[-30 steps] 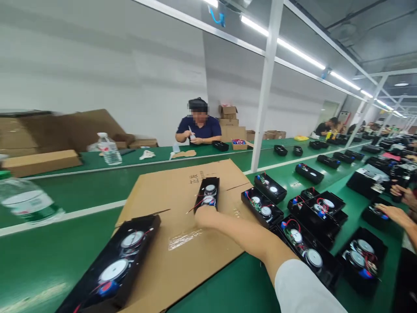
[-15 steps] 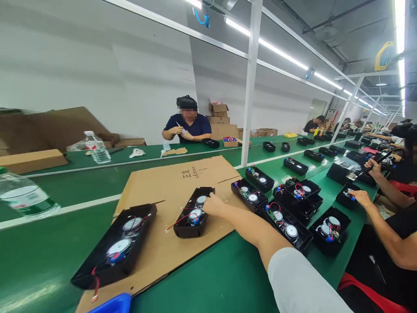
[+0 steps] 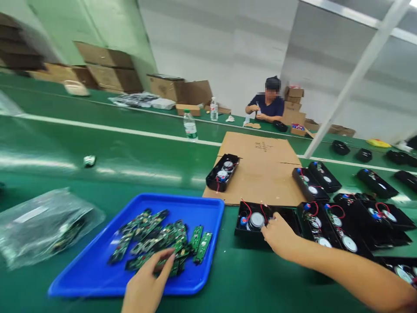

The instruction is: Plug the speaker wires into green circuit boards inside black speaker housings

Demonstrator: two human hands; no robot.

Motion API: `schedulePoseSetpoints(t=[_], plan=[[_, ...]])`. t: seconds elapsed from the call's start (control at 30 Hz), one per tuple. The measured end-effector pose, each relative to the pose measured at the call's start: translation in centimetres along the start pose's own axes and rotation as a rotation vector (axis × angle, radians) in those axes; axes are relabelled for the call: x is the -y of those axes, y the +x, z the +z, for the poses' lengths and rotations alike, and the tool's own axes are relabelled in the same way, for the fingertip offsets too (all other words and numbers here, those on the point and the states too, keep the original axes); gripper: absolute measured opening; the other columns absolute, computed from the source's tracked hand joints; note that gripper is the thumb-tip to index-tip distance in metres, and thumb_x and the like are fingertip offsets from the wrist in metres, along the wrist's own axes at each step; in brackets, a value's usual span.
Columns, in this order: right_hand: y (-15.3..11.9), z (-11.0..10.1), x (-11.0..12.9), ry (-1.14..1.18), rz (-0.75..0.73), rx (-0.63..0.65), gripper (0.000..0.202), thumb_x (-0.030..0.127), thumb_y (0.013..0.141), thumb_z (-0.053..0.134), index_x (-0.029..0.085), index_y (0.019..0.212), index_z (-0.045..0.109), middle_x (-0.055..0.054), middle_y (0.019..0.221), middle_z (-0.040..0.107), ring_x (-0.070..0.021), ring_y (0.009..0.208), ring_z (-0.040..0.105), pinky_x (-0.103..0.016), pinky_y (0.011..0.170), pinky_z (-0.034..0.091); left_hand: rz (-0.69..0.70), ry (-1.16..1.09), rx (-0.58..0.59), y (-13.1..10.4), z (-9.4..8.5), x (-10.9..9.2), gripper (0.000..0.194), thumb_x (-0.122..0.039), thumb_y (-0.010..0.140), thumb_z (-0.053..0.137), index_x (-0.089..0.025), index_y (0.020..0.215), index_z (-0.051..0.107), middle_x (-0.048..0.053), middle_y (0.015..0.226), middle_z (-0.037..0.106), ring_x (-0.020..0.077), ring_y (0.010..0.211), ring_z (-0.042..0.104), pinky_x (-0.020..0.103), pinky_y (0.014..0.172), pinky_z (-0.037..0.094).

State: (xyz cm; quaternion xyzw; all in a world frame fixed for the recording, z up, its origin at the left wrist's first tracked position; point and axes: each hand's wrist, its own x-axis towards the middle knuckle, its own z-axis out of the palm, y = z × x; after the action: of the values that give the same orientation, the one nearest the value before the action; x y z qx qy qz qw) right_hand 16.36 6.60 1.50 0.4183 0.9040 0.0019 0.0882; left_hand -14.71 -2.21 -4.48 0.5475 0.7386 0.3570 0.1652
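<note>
My left hand [image 3: 150, 274] reaches into a blue tray [image 3: 97, 256] of loose green circuit boards [image 3: 156, 234]. Its thumb and forefinger are curved and slightly apart, with their tips at the edge of the pile. My right hand [image 3: 280, 232] has its fingers closed on a black speaker housing [image 3: 250, 238] in front of the cardboard; the fingertips are partly hidden. A round white-backed speaker [image 3: 257, 221], a blue part and red wires show inside it. Another open speaker housing [image 3: 215, 180] lies on the cardboard sheet [image 3: 260, 174].
At left lies a clear plastic bag [image 3: 32, 217] with boards inside. Several speaker housings [image 3: 345, 237] crowd the right side. A water bottle [image 3: 190, 126] stands beyond the cardboard. Across the line sits a person [image 3: 269, 104] with hands raised; a white post [image 3: 352, 78] rises at right.
My view has swung left, bringing the blue tray and my left hand into sight. My right hand has brought one speaker housing off the cardboard to the near table.
</note>
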Motion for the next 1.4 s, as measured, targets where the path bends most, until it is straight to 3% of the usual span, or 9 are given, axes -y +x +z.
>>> schedulePoseSetpoints(t=[0.2,0.4,0.5,0.67,0.83,0.93,1.07,1.17,1.4], plan=[[-2.2,3.5,2.7,-0.080,0.001,-0.016,0.018,0.000,0.074,0.059,0.016,0.073,0.066,-0.011,0.065,0.069,-0.0262,0.069,0.065,-0.042,0.077,0.040,0.004,0.200,-0.103,3.9,1.9,0.2,0.037,-0.041,0.076,0.043,-0.016,0.091,0.066,0.018,0.099,0.069,0.0359,0.097,0.061,0.048,0.088,0.045],[-2.8,3.1,2.8,0.008,0.073,-0.039,0.008,0.017,0.074,0.070,0.019,0.078,0.064,-0.007,0.072,0.069,-0.0256,0.074,0.064,-0.040,0.075,0.045,-0.005,0.230,-0.013,6.4,3.1,-0.3,0.039,-0.038,0.072,0.045,-0.011,0.093,0.065,0.023,0.093,0.065,0.0414,0.094,0.057,0.054,0.086,0.041],[-1.7,2.1,3.8,0.285,0.198,-0.159,0.013,0.027,0.083,0.062,0.021,0.095,0.060,-0.005,0.083,0.067,-0.0222,0.075,0.063,-0.035,0.068,0.048,-0.023,0.172,0.010,7.1,3.4,-0.9,0.033,-0.031,0.067,0.045,-0.013,0.088,0.062,0.022,0.091,0.065,0.0424,0.095,0.056,0.056,0.085,0.041],[1.8,2.3,6.0,0.760,0.305,-0.335,0.041,0.022,0.082,0.055,0.019,0.122,0.046,-0.007,0.088,0.066,-0.0231,0.080,0.063,-0.039,0.074,0.052,-0.102,-0.005,-0.017,6.8,2.8,-1.7,0.017,-0.035,0.060,0.050,-0.023,0.072,0.051,0.015,0.084,0.065,0.0405,0.096,0.057,0.057,0.090,0.040],[2.9,1.7,6.4,1.367,0.223,-0.673,0.019,0.029,0.085,0.052,0.023,0.103,0.054,-0.003,0.080,0.065,-0.0155,0.068,0.063,-0.030,0.064,0.055,-0.225,-0.264,-0.054,3.9,1.4,-3.5,0.030,-0.050,0.067,0.053,-0.025,0.077,0.041,0.006,0.077,0.065,0.0313,0.084,0.065,0.048,0.080,0.051],[2.8,0.7,5.8,1.587,0.217,-0.641,0.014,0.034,0.081,0.061,0.022,0.086,0.062,-0.002,0.071,0.066,-0.0137,0.057,0.060,-0.025,0.052,0.052,-0.231,-0.448,0.029,1.5,1.7,-5.9,0.033,-0.054,0.072,0.051,-0.024,0.082,0.039,0.003,0.076,0.068,0.0240,0.073,0.070,0.038,0.071,0.055],[1.9,-0.2,5.3,1.479,0.150,-0.468,0.010,0.030,0.078,0.062,0.023,0.078,0.070,-0.002,0.068,0.065,-0.0140,0.058,0.059,-0.025,0.052,0.049,-0.314,-0.783,0.218,-0.8,3.1,-9.6,0.035,-0.046,0.071,0.062,-0.022,0.092,0.047,0.003,0.076,0.072,0.0223,0.063,0.070,0.036,0.063,0.057],[0.8,-0.3,5.1,1.286,0.101,-0.455,0.012,0.025,0.079,0.060,0.024,0.073,0.070,-0.001,0.065,0.063,-0.0143,0.060,0.057,-0.026,0.054,0.046,-0.315,-0.898,0.370,-1.5,3.9,-11.5,0.035,-0.037,0.070,0.067,-0.020,0.099,0.059,0.006,0.085,0.073,0.0243,0.076,0.071,0.035,0.069,0.058],[-0.6,0.9,4.9,0.970,-0.032,-0.701,0.017,0.013,0.087,0.053,0.021,0.077,0.065,-0.002,0.066,0.064,-0.0151,0.062,0.056,-0.028,0.057,0.047,-0.305,-0.836,0.620,-1.2,4.6,-12.0,0.048,-0.040,0.074,0.063,-0.021,0.118,0.064,0.005,0.118,0.068,0.0266,0.098,0.065,0.038,0.084,0.056]])
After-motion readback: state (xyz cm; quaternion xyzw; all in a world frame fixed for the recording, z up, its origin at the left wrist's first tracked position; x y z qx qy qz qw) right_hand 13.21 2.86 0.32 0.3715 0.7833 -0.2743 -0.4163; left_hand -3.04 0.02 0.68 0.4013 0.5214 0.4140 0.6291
